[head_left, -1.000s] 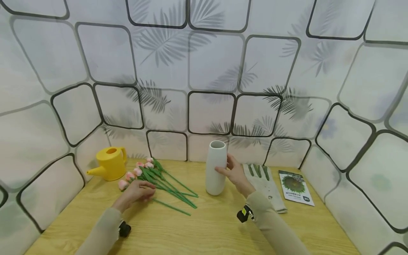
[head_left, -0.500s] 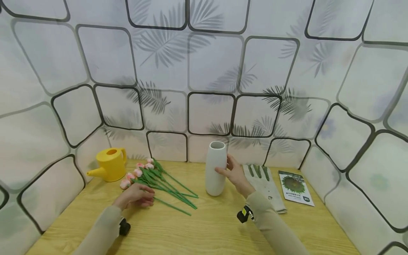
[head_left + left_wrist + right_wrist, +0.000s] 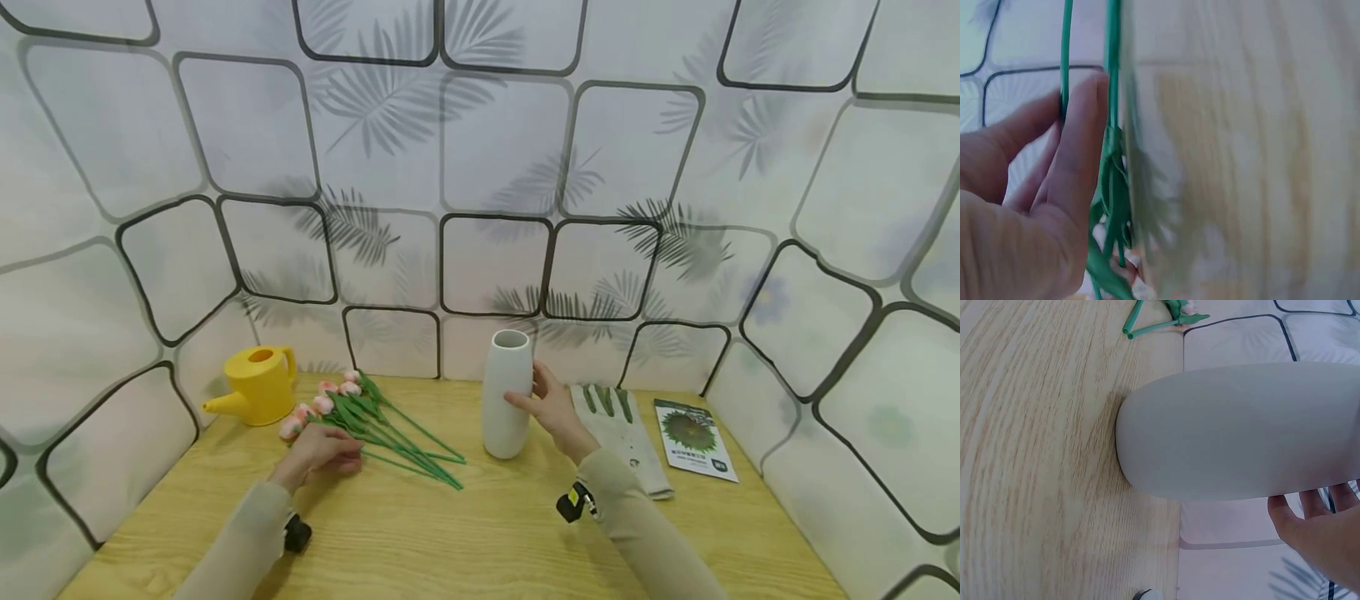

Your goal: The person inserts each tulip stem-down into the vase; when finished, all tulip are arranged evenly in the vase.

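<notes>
Several pink tulips with green stems (image 3: 382,425) lie fanned out on the left half of the wooden table. My left hand (image 3: 322,450) pinches the nearest tulip's stem (image 3: 1065,44); in the left wrist view it runs between thumb and fingers, apart from the other stems. Leaves hang below the hand there. A tall white vase (image 3: 506,404) stands upright right of the tulips. My right hand (image 3: 553,412) holds its right side, the thumb on the front and the fingers toward the back. The right wrist view shows the vase's base (image 3: 1141,437) on the table.
A yellow watering can (image 3: 260,392) stands at the back left, spout pointing left. Right of the vase lie folded pale gloves (image 3: 630,450) with green marks, partly behind my right arm, and a seed packet (image 3: 693,442). Patterned walls (image 3: 495,267) close off the back and sides.
The nearest stem has risen from the table with my left hand, its end moving up and left toward the other stems. My right hand and the vase stay where they were.
</notes>
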Available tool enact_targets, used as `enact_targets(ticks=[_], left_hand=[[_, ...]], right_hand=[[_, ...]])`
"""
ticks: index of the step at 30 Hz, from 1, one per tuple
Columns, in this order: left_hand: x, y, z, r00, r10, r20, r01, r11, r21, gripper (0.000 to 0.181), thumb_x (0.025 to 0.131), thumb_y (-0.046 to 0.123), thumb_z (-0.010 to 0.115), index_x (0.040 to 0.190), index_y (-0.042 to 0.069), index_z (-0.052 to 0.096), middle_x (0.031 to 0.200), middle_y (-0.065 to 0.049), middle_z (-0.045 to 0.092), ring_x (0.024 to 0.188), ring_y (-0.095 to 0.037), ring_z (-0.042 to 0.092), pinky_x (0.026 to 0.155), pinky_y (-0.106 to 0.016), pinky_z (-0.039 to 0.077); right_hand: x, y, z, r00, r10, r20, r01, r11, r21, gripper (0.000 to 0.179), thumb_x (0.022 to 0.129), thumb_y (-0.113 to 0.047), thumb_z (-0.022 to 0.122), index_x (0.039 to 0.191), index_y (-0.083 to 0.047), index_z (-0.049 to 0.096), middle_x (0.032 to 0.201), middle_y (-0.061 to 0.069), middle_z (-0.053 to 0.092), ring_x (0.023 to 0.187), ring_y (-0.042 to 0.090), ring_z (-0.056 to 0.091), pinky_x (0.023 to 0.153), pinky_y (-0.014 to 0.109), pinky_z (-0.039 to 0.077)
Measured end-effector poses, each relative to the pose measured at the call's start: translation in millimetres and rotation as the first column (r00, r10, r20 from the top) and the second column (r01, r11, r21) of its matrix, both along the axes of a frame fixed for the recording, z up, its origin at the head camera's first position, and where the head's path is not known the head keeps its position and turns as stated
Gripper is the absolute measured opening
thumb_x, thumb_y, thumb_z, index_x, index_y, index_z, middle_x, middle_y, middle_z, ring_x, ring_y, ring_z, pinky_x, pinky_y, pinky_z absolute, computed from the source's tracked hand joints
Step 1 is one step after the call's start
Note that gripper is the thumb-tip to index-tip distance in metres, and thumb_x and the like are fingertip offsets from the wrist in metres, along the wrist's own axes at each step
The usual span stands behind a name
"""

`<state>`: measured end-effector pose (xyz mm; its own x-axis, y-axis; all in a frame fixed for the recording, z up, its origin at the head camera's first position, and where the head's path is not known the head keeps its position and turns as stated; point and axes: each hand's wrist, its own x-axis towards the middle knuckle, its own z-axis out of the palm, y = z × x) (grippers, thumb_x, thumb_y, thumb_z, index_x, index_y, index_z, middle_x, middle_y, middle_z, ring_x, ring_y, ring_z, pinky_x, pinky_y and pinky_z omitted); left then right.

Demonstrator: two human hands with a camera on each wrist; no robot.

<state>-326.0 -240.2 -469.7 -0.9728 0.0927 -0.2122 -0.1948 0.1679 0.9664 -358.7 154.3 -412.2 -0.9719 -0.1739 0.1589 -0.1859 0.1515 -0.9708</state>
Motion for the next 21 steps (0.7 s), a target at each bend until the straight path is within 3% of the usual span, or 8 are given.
enact_targets(ticks=[4, 9, 16, 21], left_hand=[[2.9, 3.3, 7.1, 0.991, 0.118, -0.059, -0.117, 0.993, 0.02, 0.031, 0.091, 0.003, 0.068, 0.113, -0.017, 0.06, 0.083, -0.013, 0.073, 0.076, -0.021, 0.074, 0.072, -0.032, 0.063], [2.3, 7.0, 14.5, 0.976, 0.167, -0.136, -0.157, 0.984, 0.083, 0.037, 0.093, 0.0, 0.065, 0.121, -0.02, 0.054, 0.089, -0.016, 0.072, 0.074, -0.016, 0.073, 0.075, -0.031, 0.062], [-0.5, 11.7, 20.6, 0.955, 0.201, -0.22, -0.175, 0.976, 0.133, 0.042, 0.097, -0.001, 0.058, 0.133, -0.016, 0.046, 0.099, -0.014, 0.064, 0.077, -0.011, 0.071, 0.079, -0.029, 0.062], [-4.4, 19.5, 21.8, 0.928, 0.248, -0.279, -0.198, 0.96, 0.197, 0.023, 0.097, -0.004, 0.055, 0.118, -0.01, 0.047, 0.085, -0.004, 0.06, 0.078, -0.007, 0.069, 0.079, -0.032, 0.062]], right_hand=[[13.1, -2, 15.5, 1.0, 0.014, 0.023, -0.014, 1.0, 0.001, 0.077, 0.09, -0.016, 0.073, 0.153, -0.015, 0.029, 0.154, 0.018, 0.037, 0.143, 0.038, 0.034, 0.115, 0.058, 0.034], [18.6, -2, 22.9, 0.999, 0.028, 0.029, -0.028, 1.0, 0.004, 0.077, 0.091, -0.012, 0.071, 0.154, -0.01, 0.027, 0.155, 0.021, 0.035, 0.143, 0.04, 0.033, 0.115, 0.058, 0.034], [7.0, -1, 9.7, 1.0, 0.013, 0.022, -0.013, 1.0, 0.005, 0.079, 0.09, -0.016, 0.073, 0.154, -0.011, 0.027, 0.155, 0.02, 0.034, 0.144, 0.04, 0.032, 0.115, 0.06, 0.032], [-3.6, -1, -3.3, 1.0, -0.008, 0.013, 0.008, 1.0, 0.006, 0.077, 0.089, -0.02, 0.074, 0.153, -0.019, 0.03, 0.155, 0.015, 0.037, 0.144, 0.037, 0.034, 0.116, 0.059, 0.032]])
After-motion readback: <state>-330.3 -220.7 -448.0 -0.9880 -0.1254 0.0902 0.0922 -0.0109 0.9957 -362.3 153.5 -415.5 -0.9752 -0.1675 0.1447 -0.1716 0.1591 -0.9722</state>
